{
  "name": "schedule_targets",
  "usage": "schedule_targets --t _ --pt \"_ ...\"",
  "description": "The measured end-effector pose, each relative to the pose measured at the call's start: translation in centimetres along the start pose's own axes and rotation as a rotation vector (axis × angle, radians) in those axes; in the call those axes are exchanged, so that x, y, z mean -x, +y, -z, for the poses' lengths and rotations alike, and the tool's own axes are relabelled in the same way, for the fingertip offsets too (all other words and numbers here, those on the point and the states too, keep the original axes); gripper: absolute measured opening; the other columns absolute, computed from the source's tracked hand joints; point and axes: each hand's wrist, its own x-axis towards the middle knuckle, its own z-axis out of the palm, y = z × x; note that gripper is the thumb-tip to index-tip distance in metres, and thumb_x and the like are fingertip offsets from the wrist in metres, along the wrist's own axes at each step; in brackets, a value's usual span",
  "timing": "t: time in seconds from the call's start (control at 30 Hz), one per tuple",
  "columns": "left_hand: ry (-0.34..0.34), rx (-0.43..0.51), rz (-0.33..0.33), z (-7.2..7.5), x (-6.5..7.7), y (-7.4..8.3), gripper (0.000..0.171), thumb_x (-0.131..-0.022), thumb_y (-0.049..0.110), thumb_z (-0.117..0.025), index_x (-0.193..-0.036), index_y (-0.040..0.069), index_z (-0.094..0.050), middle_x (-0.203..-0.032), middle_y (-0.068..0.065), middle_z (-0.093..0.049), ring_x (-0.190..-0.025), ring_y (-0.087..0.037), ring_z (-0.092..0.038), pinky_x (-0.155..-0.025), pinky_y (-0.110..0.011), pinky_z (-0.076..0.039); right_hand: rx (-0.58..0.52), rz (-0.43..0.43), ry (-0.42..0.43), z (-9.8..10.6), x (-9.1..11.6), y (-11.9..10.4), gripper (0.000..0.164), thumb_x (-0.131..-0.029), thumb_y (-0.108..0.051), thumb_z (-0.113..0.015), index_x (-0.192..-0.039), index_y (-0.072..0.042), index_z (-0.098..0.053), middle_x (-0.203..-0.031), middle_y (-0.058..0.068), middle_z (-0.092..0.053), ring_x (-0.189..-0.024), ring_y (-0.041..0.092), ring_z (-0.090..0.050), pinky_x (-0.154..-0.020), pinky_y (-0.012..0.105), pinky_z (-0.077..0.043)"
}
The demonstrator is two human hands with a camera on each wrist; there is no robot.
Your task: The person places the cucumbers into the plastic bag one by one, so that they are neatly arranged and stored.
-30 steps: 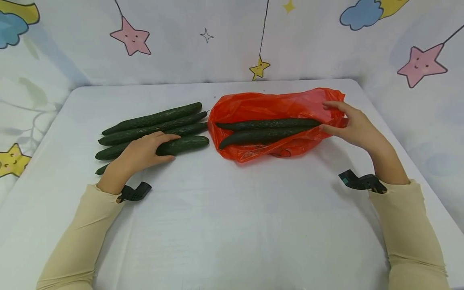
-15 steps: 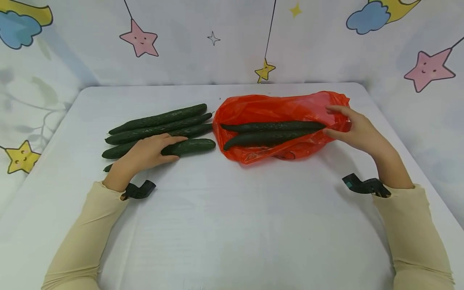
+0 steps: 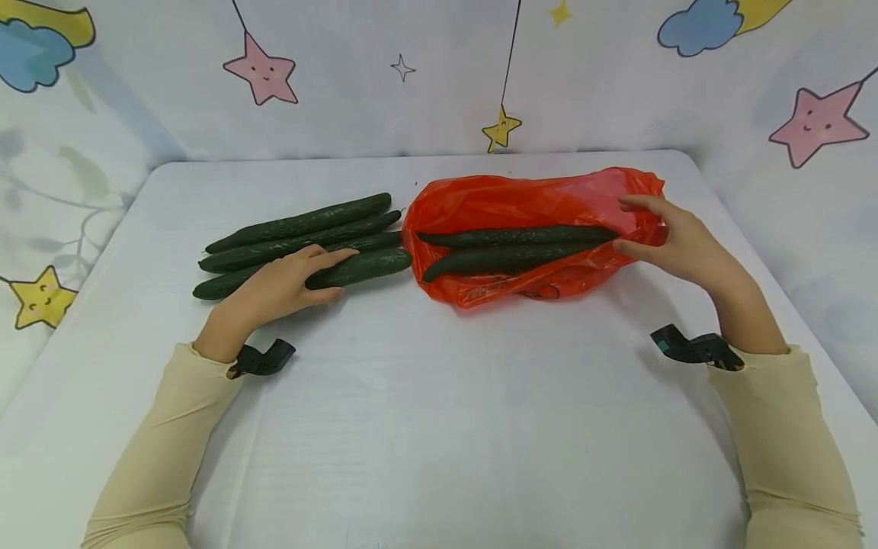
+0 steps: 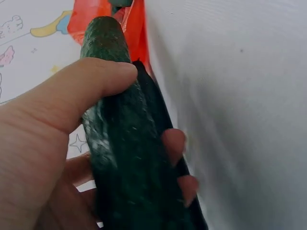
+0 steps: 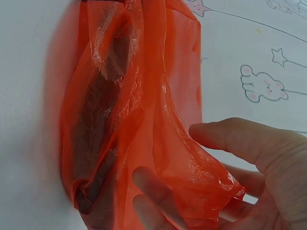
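In the head view my left hand (image 3: 274, 288) grips a dark green cucumber (image 3: 376, 265), whose right tip touches or overlaps the edge of a red plastic bag (image 3: 501, 194). The left wrist view shows the thumb over this cucumber (image 4: 122, 143) and fingers curled around its other side. Two cucumbers (image 3: 507, 259) lie inside the bag at its mouth. At the bag's right end is my right hand (image 3: 682, 242), thumb and fingers spread apart. In the right wrist view, some fingers (image 5: 158, 191) show through the red plastic; the thumb stays outside, separated from them.
Three more cucumbers (image 3: 302, 223) lie side by side behind my left hand. They rest on a white-covered table (image 3: 480, 412). A white cloth backdrop (image 3: 343, 114) with stars and clouds rises behind and at both sides. A dark wrist camera (image 3: 264, 358) sits on each wrist.
The cucumber in my left hand has its right end raised and shifted slightly toward the bag; its left end no longer shows. My right hand stays at the bag's right end.
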Motion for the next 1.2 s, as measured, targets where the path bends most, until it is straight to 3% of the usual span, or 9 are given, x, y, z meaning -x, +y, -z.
schedule_targets --t 0.2,0.33,0.47,0.57,0.83,1.2 --pt "0.093 -0.015 -0.065 -0.5 -0.3 0.0 0.060 -0.091 0.019 -0.071 -0.145 0.016 -0.047 -0.111 -0.010 -0.054 -0.074 -0.021 -0.052 -0.066 -0.036 -0.045 -0.003 0.012 0.003 0.0 0.0 -0.1 0.067 -0.093 -0.017 -0.065 -0.150 -0.005 -0.033 -0.149 0.028 -0.032 -0.134 0.046 -0.026 -0.092 0.070 -0.040" --pt "0.155 0.008 -0.079 -0.7 -0.5 0.2 0.059 -0.088 0.016 -0.073 -0.143 0.015 -0.048 -0.115 -0.009 -0.057 -0.088 -0.023 -0.058 -0.076 -0.040 -0.049 -0.006 0.018 0.001 -0.1 0.0 -0.2 0.066 -0.093 -0.017 -0.066 -0.149 -0.006 -0.034 -0.148 0.028 -0.033 -0.133 0.046 -0.028 -0.092 0.070 -0.040" --pt "0.141 0.076 -0.011 -0.5 -1.1 0.7 0.057 -0.089 0.019 -0.073 -0.139 0.016 -0.046 -0.124 -0.011 -0.061 -0.106 -0.027 -0.060 -0.087 -0.047 -0.048 -0.012 0.020 -0.003 -0.1 -0.1 -0.3 0.066 -0.092 -0.016 -0.066 -0.149 -0.005 -0.034 -0.148 0.028 -0.033 -0.133 0.046 -0.028 -0.092 0.070 -0.040" --pt "0.129 0.098 0.007 -0.3 -1.6 1.2 0.050 -0.089 0.021 -0.072 -0.132 0.016 -0.047 -0.125 -0.011 -0.061 -0.109 -0.027 -0.060 -0.089 -0.046 -0.048 -0.013 0.016 -0.003 -0.1 0.0 -0.3 0.066 -0.092 -0.016 -0.066 -0.149 -0.005 -0.034 -0.148 0.028 -0.033 -0.133 0.047 -0.027 -0.092 0.070 -0.040" --pt "0.132 0.094 -0.052 0.1 -3.2 2.6 0.046 -0.088 0.022 -0.074 -0.127 0.010 -0.052 -0.122 -0.007 -0.061 -0.113 -0.023 -0.058 -0.097 -0.043 -0.046 -0.020 0.007 -0.004 0.0 0.1 -0.4 0.067 -0.092 -0.017 -0.066 -0.150 -0.007 -0.033 -0.149 0.027 -0.032 -0.135 0.046 -0.026 -0.092 0.070 -0.040" --pt "0.173 0.096 -0.096 0.7 -5.3 4.8 0.047 -0.088 0.020 -0.074 -0.128 0.007 -0.053 -0.118 -0.008 -0.061 -0.103 -0.021 -0.058 -0.093 -0.039 -0.047 -0.022 -0.005 -0.002 0.3 0.3 -0.6 0.067 -0.093 -0.020 -0.065 -0.151 -0.008 -0.033 -0.150 0.026 -0.031 -0.136 0.046 -0.025 -0.093 0.070 -0.039"
